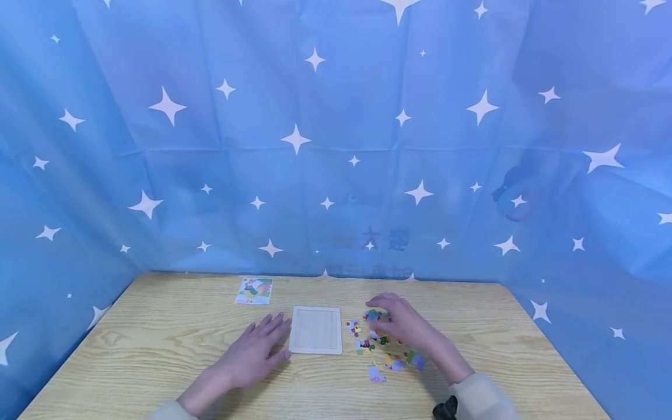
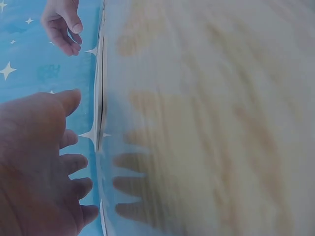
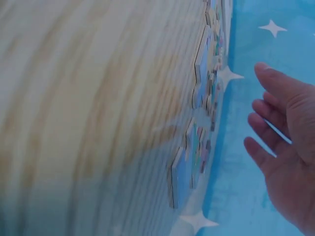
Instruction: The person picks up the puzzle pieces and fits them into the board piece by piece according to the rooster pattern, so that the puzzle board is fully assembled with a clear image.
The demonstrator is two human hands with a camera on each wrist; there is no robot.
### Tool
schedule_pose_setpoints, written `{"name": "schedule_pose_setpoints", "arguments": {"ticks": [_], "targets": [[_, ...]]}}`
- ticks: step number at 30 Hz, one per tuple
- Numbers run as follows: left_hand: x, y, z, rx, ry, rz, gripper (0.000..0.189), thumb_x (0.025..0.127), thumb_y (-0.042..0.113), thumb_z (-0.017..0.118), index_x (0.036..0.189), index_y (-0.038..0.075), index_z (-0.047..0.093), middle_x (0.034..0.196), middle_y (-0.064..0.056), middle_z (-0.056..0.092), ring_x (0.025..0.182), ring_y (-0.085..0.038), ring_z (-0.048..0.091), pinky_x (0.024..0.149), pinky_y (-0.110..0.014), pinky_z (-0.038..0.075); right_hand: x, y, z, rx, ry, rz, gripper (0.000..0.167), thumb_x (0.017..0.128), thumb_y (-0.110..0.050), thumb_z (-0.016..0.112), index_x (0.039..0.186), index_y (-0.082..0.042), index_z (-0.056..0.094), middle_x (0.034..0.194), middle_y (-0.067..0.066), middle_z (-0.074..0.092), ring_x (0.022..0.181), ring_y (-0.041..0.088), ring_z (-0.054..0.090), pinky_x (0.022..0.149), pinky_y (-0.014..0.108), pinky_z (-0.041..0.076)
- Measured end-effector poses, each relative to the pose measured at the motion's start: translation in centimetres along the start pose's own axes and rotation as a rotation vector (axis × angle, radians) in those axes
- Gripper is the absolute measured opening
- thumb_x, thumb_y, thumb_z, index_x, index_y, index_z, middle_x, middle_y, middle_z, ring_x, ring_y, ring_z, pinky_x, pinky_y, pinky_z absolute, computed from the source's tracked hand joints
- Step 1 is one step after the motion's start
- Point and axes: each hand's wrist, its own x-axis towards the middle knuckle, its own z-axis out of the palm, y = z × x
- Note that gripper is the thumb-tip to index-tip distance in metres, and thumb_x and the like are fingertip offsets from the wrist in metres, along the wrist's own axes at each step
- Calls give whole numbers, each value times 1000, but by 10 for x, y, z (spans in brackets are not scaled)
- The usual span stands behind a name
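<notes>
My left hand (image 1: pixel 254 354) is stretched out beside the left edge of a white square puzzle tray (image 1: pixel 315 331). In the left wrist view the same hand (image 2: pixel 39 162) has its fingers apart and holds nothing. Over a scatter of colourful jigsaw pieces (image 1: pixel 375 373), right of the tray, is my right hand (image 1: pixel 401 321), covering some of them. The right wrist view shows that hand (image 3: pixel 290 128) loosely bent and off the table, with nothing in its grasp. Several flat pieces (image 3: pixel 182 174) lie on the tabletop there, seen edge-on.
A small picture card (image 1: pixel 254 290) with a cartoon animal lies at the back left of the wooden table (image 1: pixel 173 326). Behind the table and on both sides hangs a blue curtain (image 1: pixel 346 105) with white stars. A dark object (image 1: pixel 445 408) is at the right sleeve.
</notes>
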Motion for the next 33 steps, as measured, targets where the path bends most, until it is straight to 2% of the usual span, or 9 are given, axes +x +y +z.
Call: {"name": "schedule_pose_setpoints", "arguments": {"ticks": [6,10,16,22,29,33], "targets": [[4,-4,3,-22,-25,-14,62,107,38,54,155,-1,43,159,-27,34,146,-53,28,109,-77,21,7,0,5,-24,-83,-11,36,94,-13,77,128,-2,70,124,8,68,116,31,62,94,50,53],[7,-6,5,-16,-28,-19,61,108,38,53,154,0,43,159,-28,35,146,-53,27,109,-77,21,10,-2,7,-40,-116,-22,35,94,-15,77,126,-4,71,120,4,69,114,29,62,93,48,53],[11,-10,8,-11,-20,-8,61,107,38,55,154,0,44,158,-29,36,145,-55,28,108,-77,21,14,-5,10,-22,-124,-22,38,95,-20,77,129,-5,70,122,1,67,115,26,59,91,46,53],[14,-14,11,8,3,31,59,106,34,57,152,-1,46,155,-32,38,142,-57,30,106,-79,22,19,-6,14,-24,-135,-28,38,95,-21,77,129,-5,70,117,0,67,111,24,57,88,43,52],[14,-9,7,-8,-33,-19,60,105,34,60,153,1,46,158,-30,36,146,-53,27,110,-77,19,23,-7,18,-17,-157,-22,37,95,-24,77,127,-7,70,116,-2,66,108,23,56,86,42,52],[14,-9,6,11,-42,-25,61,104,37,60,152,1,47,158,-29,36,146,-53,28,109,-77,20,24,-7,20,-33,-165,-11,37,94,-27,77,126,-11,71,115,-5,65,108,20,55,88,43,50]]}}
